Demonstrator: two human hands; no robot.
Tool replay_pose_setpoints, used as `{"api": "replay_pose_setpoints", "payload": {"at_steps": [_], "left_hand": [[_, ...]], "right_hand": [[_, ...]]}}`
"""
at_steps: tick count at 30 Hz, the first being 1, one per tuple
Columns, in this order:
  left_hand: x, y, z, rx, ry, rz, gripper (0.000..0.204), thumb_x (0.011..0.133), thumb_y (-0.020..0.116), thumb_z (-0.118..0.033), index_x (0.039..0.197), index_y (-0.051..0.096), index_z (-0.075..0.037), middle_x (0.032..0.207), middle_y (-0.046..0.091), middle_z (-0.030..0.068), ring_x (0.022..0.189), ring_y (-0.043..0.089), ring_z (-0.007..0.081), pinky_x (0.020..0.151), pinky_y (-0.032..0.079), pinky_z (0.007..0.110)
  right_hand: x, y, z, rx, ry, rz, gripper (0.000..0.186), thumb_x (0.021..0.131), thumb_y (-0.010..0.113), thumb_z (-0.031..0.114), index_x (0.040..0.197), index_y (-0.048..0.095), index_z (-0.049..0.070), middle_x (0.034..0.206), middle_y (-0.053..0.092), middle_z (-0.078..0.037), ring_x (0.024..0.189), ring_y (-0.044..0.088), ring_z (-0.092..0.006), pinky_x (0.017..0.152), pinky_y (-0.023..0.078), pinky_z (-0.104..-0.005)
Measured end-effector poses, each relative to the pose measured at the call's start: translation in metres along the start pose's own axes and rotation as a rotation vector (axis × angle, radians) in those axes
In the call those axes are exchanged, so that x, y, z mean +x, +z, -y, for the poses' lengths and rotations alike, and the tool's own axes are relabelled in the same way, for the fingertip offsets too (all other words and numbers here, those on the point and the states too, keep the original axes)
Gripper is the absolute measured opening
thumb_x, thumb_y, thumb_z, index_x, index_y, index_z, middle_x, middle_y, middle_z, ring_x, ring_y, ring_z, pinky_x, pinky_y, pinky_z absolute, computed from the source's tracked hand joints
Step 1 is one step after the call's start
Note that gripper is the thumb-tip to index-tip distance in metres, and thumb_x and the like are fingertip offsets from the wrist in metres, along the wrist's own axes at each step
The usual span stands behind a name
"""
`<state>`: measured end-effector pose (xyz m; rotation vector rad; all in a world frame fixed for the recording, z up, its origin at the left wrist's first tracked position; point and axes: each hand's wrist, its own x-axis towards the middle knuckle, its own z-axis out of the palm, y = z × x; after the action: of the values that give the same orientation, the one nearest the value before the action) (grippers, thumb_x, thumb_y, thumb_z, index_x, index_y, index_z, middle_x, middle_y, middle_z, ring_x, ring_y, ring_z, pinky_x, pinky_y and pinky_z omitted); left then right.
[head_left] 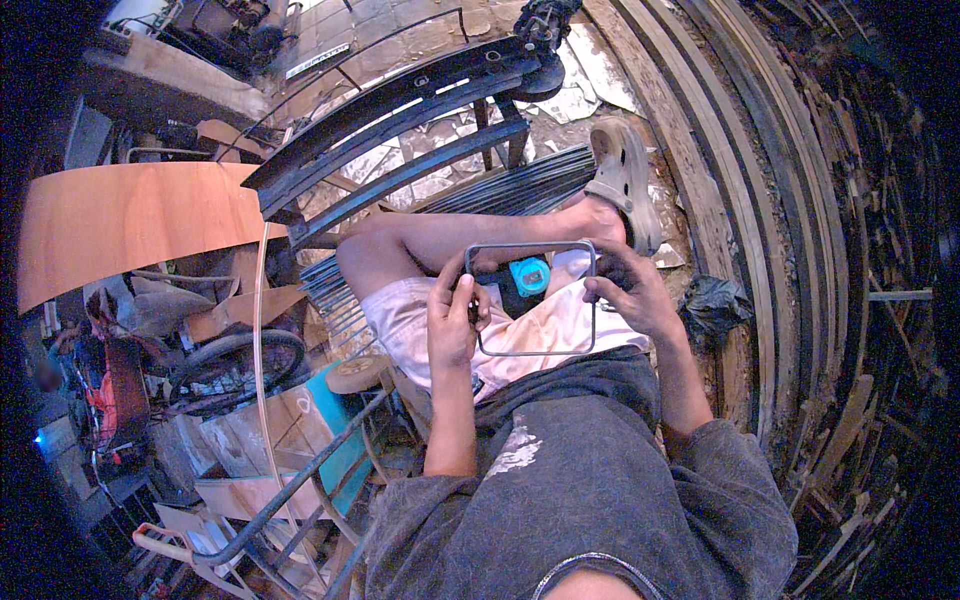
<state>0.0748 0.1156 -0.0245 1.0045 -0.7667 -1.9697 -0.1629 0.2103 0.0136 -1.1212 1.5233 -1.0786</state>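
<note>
While both hands (452, 325) hold it, wire frame (531, 298) lies flat.

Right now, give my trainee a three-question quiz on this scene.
1. True or false: both hands grip the wire frame.
2. What lies under the frame on the lap? A) blue roll B) red cup C) hammer
3. Which hand holds the frame's side nearer the sandal?

Key:
1. True: left hand and right hand each hold a side.
2. A, the blue roll.
3. The right hand.
</note>
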Motion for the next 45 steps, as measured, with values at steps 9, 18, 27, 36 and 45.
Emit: {"api": "replay_pose_setpoints", "payload": {"at_steps": [9, 18, 27, 36, 45], "left_hand": [[-0.012, 0.019, -0.019, 0.083, 0.025, 0.043, 0.037, 0.097, 0.045, -0.011, 0.134, 0.047, -0.008, 0.090, 0.061, 0.0065, 0.049, 0.034, 0.0012, 0.041, 0.030, 0.016], [-0.020, 0.025, -0.030, 0.313, 0.044, -0.007, 0.038, 0.098, 0.044, -0.012, 0.136, 0.046, -0.010, 0.078, 0.055, 0.0023, 0.051, 0.035, 0.0015, 0.044, 0.034, 0.016], [-0.019, 0.032, -0.015, 0.182, 0.027, -0.088, 0.037, 0.098, 0.044, -0.012, 0.134, 0.046, -0.006, 0.081, 0.056, 0.0021, 0.048, 0.034, 0.0015, 0.042, 0.033, 0.017], [-0.013, 0.031, -0.016, 0.053, 0.062, -0.035, 0.035, 0.098, 0.043, -0.009, 0.132, 0.047, -0.007, 0.086, 0.057, 0.0051, 0.046, 0.029, 0.0003, 0.038, 0.026, 0.016], [-0.023, 0.029, -0.012, 0.093, 0.117, -0.053, 0.036, 0.098, 0.043, -0.011, 0.133, 0.046, -0.006, 0.083, 0.057, 0.0043, 0.046, 0.030, 0.0002, 0.038, 0.028, 0.016]], "right_hand": [[-0.003, 0.014, 0.006, 0.313, 0.180, -0.186, 0.013, 0.091, 0.059, 0.011, 0.087, 0.051, 0.002, 0.063, 0.057, -0.006, 0.048, 0.058, -0.0130, 0.042, 0.049, -0.0270], [-0.009, 0.022, 0.014, 0.310, 0.195, -0.277, 0.028, 0.091, 0.061, 0.024, 0.076, 0.050, 0.004, 0.057, 0.055, -0.005, 0.042, 0.053, -0.0110, 0.038, 0.044, -0.0249], [-0.008, 0.015, 0.019, 0.338, 0.168, -0.222, 0.019, 0.090, 0.061, 0.017, 0.082, 0.054, 0.001, 0.062, 0.057, -0.006, 0.045, 0.054, -0.0115, 0.040, 0.046, -0.0257], [-0.014, 0.010, 0.003, 0.411, 0.092, -0.137, 0.025, 0.095, 0.052, 0.021, 0.100, 0.055, -0.003, 0.076, 0.060, -0.009, 0.060, 0.061, -0.0148, 0.054, 0.055, -0.0294], [-0.014, 0.026, 0.013, 0.686, 0.235, -0.213, 0.026, 0.097, 0.049, 0.021, 0.106, 0.056, -0.002, 0.071, 0.055, -0.006, 0.050, 0.050, -0.0092, 0.042, 0.047, -0.0249]]}}
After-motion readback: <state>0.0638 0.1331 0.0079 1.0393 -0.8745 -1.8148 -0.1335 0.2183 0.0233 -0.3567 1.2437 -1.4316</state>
